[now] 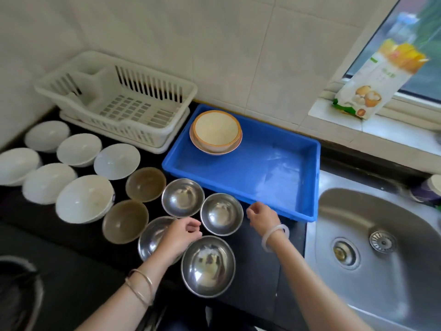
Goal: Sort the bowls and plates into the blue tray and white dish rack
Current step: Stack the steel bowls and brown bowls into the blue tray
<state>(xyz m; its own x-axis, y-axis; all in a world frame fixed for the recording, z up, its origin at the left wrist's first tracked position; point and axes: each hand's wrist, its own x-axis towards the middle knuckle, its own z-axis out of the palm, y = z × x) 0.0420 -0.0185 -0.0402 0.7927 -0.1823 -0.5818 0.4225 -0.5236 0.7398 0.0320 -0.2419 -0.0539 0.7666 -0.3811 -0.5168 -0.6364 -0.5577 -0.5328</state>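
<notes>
The blue tray [274, 177] holds stacked cream bowls with orange rims [216, 131] in its far left corner. To its left stands the white dish rack [119, 101], with nothing in it. Several white bowls [84, 198], two brown translucent bowls [145, 183] and several steel bowls [222, 213] sit on the dark counter. My left hand [181, 235] hovers over a steel bowl [152, 237], fingers loosely curled and holding nothing. My right hand [262, 215] hangs beside the tray's near edge, fingers curled and holding nothing.
A steel sink [372, 247] lies to the right of the counter. A printed bag [372, 82] leans on the window sill. A dark stove burner [16, 295] shows at the bottom left. Tiled wall stands behind the rack and tray.
</notes>
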